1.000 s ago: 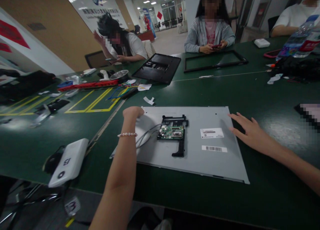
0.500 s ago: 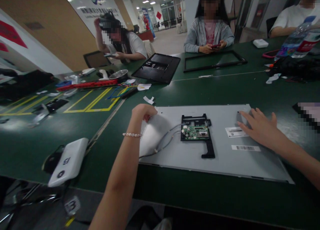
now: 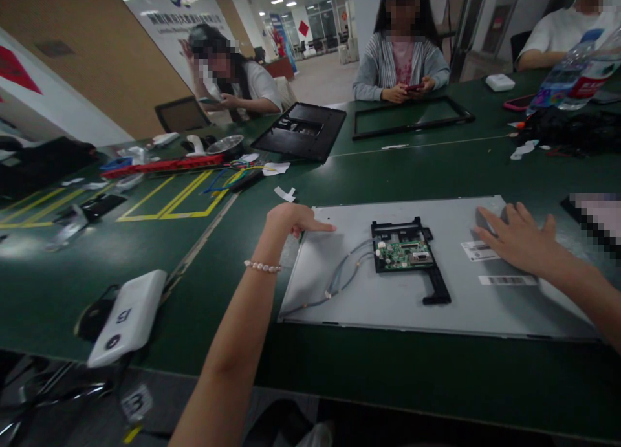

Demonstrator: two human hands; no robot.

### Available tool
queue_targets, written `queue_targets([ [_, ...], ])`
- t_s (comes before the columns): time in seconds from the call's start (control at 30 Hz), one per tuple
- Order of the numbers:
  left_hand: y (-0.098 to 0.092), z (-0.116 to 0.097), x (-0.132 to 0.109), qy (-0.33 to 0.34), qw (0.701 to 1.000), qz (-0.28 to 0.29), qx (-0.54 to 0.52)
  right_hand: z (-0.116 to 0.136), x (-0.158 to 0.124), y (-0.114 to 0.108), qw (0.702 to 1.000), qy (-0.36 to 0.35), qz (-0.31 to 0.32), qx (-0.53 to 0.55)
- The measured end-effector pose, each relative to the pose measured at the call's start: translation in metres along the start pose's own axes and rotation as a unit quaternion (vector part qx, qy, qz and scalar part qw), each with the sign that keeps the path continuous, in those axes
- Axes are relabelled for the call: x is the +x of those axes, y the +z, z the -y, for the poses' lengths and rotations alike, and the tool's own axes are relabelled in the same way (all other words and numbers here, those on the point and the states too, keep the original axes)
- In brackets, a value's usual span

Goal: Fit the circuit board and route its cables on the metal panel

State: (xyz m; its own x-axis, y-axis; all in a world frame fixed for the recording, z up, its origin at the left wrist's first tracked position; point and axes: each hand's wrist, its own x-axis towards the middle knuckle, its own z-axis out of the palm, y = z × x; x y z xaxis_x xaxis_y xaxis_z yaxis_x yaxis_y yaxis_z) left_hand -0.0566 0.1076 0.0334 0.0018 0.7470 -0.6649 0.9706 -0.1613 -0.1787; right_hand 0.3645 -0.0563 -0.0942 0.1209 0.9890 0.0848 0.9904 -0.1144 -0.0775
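Note:
Lying back side up on the green table is a grey metal display panel (image 3: 349,298). A green circuit board (image 3: 400,255) sits on it in a black plastic bracket (image 3: 439,286), with thin grey cables (image 3: 334,280) looping from the board to the panel's lower left corner. My left hand (image 3: 294,220) grips the panel's left edge, one finger stretched over the top and the others curled at the rim, partly hidden. Spread flat near the upper right edge, my right hand (image 3: 526,237) is open, close to two white labels (image 3: 507,281).
Beyond the panel lie a black plastic housing (image 3: 303,131) and a thin black frame (image 3: 412,129). A white power bank (image 3: 129,317) rests at the table's left front edge. Bottles (image 3: 567,72) stand at the far right. Several people sit across the table.
The panel has slid right in view and turned slightly, with the board and bracket on it. My left hand's finger now extends over the panel; my right hand has shifted right with it.

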Motion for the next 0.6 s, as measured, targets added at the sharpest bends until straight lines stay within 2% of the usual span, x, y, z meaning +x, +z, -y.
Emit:
queue_targets([
  [0.3,-0.001,-0.015,-0.007,0.073,0.996,0.009,0.053,-0.01,0.006,-0.002,0.997,0.058,0.026,-0.049],
  [0.6,0.002,-0.024,-0.007,0.1,0.993,-0.007,0.056,-0.017,0.011,-0.01,0.993,0.09,0.073,-0.034],
])
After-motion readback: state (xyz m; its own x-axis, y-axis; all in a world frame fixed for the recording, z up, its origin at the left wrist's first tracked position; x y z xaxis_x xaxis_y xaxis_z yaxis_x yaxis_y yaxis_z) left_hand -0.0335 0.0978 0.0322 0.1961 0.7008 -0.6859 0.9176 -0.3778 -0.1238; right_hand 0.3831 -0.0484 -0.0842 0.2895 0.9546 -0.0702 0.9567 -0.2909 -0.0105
